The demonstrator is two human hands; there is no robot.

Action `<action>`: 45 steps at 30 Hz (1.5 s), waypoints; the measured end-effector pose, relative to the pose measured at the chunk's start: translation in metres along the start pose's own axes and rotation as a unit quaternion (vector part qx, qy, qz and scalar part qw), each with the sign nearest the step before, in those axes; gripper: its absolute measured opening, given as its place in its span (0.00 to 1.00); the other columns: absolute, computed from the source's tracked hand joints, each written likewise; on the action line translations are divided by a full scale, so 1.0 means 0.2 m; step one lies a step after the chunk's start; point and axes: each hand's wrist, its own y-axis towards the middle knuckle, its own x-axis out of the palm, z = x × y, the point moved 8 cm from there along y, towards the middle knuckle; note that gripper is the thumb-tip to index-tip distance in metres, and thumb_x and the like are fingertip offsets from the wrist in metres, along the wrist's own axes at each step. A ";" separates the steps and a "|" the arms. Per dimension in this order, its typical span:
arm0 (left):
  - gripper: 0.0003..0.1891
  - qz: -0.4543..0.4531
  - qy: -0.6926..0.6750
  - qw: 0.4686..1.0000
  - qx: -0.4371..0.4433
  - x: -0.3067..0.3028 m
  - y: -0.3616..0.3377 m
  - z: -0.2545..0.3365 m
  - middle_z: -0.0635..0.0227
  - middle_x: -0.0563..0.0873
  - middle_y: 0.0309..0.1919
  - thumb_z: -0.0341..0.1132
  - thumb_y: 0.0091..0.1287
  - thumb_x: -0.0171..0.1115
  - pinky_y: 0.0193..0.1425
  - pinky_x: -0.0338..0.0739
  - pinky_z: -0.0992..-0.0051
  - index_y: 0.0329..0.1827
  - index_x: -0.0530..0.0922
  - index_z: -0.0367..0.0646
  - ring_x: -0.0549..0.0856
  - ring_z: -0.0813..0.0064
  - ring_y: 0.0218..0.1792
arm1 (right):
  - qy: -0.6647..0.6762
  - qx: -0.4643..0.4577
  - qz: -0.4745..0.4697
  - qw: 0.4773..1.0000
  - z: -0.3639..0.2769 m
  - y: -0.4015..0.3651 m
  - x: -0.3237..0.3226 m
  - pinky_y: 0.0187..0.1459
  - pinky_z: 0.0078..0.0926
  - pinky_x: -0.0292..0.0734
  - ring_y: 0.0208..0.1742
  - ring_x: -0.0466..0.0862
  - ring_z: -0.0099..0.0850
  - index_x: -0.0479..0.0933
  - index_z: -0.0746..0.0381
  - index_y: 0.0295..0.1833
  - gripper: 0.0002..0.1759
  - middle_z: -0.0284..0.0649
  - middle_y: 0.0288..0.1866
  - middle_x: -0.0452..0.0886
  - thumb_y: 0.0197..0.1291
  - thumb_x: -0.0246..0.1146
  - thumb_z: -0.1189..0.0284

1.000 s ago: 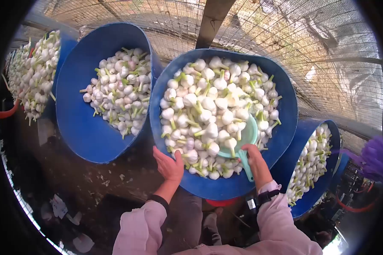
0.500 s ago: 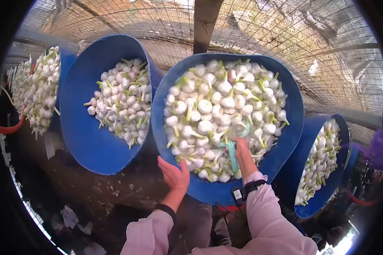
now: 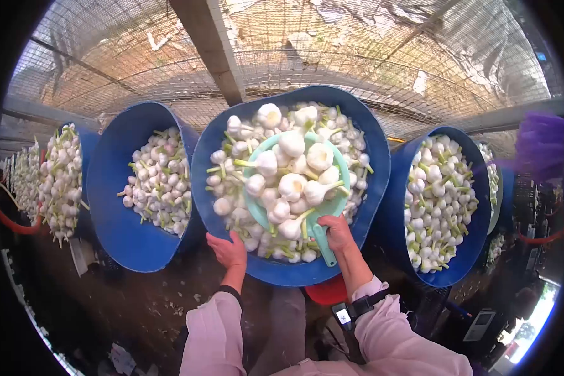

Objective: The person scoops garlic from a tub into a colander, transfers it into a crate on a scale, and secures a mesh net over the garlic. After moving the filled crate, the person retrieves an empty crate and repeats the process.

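My right hand [image 3: 337, 233] is closed around the handle of a mint-green plastic strainer [image 3: 320, 240]. Several white garlic bulbs [image 3: 292, 187] with short green stems are heaped in its bowl, up over the middle of a large blue tub [image 3: 380, 182]. More garlic [image 3: 359, 147] fills the tub beneath and around the strainer. At the tub's near left rim, my left hand [image 3: 229, 252] is open with its fingers stretched out and holds nothing.
On the left stand another blue tub [image 3: 109, 194] part full of garlic and further garlic heaps [image 3: 62, 182]. A third blue tub [image 3: 481, 219] of garlic is at right. Under the near rim sits something red [image 3: 326, 292]. Wire mesh [image 3: 332, 69] and a post [image 3: 210, 47] rise behind.
The strainer has come up from among the garlic, now loaded with bulbs, my right hand still on its handle. My left hand stays open by the rim. The view has swung right.
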 end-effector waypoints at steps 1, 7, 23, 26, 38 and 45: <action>0.37 -0.007 -0.003 1.000 -0.021 -0.01 0.00 0.00 0.44 0.65 0.54 0.44 0.55 0.56 0.52 0.68 0.57 0.61 0.50 0.31 0.71 0.47 0.51 | 0.007 0.003 0.003 1.000 0.00 -0.06 -0.03 0.14 0.34 0.75 0.22 0.77 0.36 0.63 0.63 0.51 0.25 0.43 0.33 0.73 0.42 0.53 0.82; 0.42 -0.129 -0.192 0.973 -0.021 0.14 0.13 -0.18 0.47 0.57 0.62 0.48 0.57 0.57 0.60 0.61 0.64 0.65 0.45 0.33 0.65 0.55 0.59 | 0.088 -0.005 -0.020 0.996 -0.16 -0.58 -0.04 0.16 0.32 0.77 0.23 0.79 0.35 0.66 0.66 0.49 0.22 0.44 0.32 0.76 0.44 0.54 0.82; 0.28 -0.609 0.365 0.667 0.228 -0.36 -1.74 0.91 0.56 0.73 0.54 0.34 0.54 0.60 0.59 0.65 0.72 0.59 0.65 0.36 0.72 0.65 0.56 | 0.197 -0.187 0.190 0.943 0.10 -2.53 -2.05 0.24 0.27 0.80 0.29 0.81 0.31 0.66 0.64 0.54 0.26 0.41 0.38 0.77 0.45 0.58 0.83; 0.28 -0.613 0.466 0.504 0.391 -0.12 -2.45 1.16 0.57 0.74 0.54 0.39 0.55 0.59 0.58 0.67 0.70 0.58 0.66 0.37 0.73 0.65 0.55 | 0.284 -0.185 0.274 0.900 0.27 -3.01 -2.48 0.25 0.28 0.80 0.31 0.81 0.33 0.66 0.65 0.53 0.25 0.42 0.38 0.77 0.44 0.57 0.83; 0.10 -0.543 0.211 0.034 0.812 1.36 -5.52 0.50 0.56 0.79 0.30 0.37 0.50 0.51 0.46 0.73 0.64 0.28 0.76 0.40 0.78 0.56 0.39 | 0.368 -0.160 0.503 0.766 1.18 -3.76 -3.64 0.18 0.30 0.77 0.23 0.79 0.35 0.66 0.69 0.50 0.25 0.44 0.32 0.76 0.40 0.54 0.84; 0.17 -0.431 0.648 0.229 0.585 2.43 -5.23 0.02 0.55 0.78 0.48 0.38 0.55 0.51 0.50 0.74 0.67 0.45 0.78 0.45 0.79 0.62 0.47 | 0.453 -0.151 0.520 0.708 1.57 -3.64 -3.82 0.18 0.32 0.78 0.27 0.79 0.37 0.63 0.68 0.54 0.30 0.47 0.37 0.75 0.37 0.52 0.86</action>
